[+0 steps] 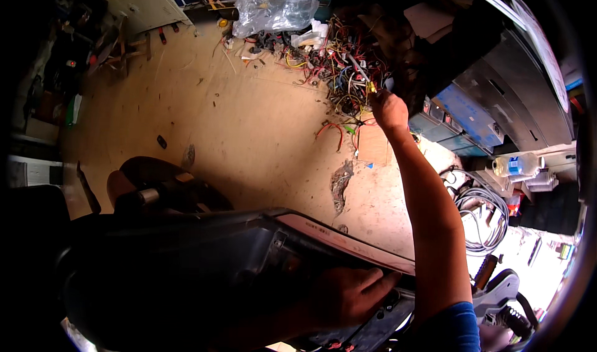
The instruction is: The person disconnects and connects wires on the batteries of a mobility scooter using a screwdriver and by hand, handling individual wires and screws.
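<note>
My right arm reaches out to the upper right, and my right hand [390, 111] is closed round the yellow handle of a screwdriver [360, 69]. Its metal shaft points away from me, over a heap of tangled wires [348, 81]. Lower down, my left hand [354, 295] rests in shadow on a dark plastic vehicle body [205, 246], perhaps a scooter. The fingers are stretched out beside a pale pink panel [342, 240] with a dark edge. Beneath that hand lies a dark grey part [367, 327]; details there are too dark to make out.
A clear plastic bag [273, 13] lies beyond the wires, and a flat cardboard piece [373, 143] is on the tan floor [249, 122]. Grey cabinets [504, 91] stand at right, near a bottle [519, 165] and a coiled black cable [482, 218]. Boxes line the back.
</note>
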The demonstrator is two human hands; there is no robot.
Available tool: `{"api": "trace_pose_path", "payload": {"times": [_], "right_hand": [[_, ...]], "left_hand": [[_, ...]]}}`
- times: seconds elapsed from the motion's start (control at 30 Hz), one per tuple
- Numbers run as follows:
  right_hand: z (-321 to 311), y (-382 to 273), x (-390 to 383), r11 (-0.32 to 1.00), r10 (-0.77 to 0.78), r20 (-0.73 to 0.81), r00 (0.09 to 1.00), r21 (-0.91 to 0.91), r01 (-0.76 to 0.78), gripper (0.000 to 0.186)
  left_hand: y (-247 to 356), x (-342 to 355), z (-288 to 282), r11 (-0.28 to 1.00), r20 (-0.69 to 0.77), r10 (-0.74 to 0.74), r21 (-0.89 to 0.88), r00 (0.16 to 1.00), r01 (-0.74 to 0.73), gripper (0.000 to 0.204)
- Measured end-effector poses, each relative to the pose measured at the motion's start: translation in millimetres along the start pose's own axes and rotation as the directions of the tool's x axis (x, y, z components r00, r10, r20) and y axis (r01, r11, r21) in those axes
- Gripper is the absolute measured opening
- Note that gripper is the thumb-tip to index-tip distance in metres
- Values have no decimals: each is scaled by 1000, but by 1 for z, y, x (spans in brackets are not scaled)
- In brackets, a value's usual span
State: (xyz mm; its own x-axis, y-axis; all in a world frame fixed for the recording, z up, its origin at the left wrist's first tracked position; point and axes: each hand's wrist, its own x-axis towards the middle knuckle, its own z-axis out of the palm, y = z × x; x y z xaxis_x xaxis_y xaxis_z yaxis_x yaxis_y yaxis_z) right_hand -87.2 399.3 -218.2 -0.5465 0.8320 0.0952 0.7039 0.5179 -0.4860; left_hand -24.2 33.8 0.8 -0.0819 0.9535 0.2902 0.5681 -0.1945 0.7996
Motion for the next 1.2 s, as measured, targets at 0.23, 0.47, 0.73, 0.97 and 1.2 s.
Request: {"api": "trace_pose_path", "payload": {"times": [0.23,0.47,0.73,0.97,1.2], "right_hand": [[52,15,62,982,-185,-64,981,35,187,38],[63,29,102,989,-132,41,990,75,129,42],[-47,-11,87,742,-2,-348,938,628,234,26],[-86,-7,66,504,121,-132,984,862,54,7],[-72,2,44,889,87,-236,968,456,31,34]], "left_hand": [[6,-4,4,997,59,-82,11,995,82,36],[7,7,-4,995,8,-39,90,999,38,25],[7,2,3,996,15,-85,13,996,85,37],[5,-7,9,999,15,-40,10,999,40,41],[1,-6,7,999,-67,-18,-49,998,15,40]]}}
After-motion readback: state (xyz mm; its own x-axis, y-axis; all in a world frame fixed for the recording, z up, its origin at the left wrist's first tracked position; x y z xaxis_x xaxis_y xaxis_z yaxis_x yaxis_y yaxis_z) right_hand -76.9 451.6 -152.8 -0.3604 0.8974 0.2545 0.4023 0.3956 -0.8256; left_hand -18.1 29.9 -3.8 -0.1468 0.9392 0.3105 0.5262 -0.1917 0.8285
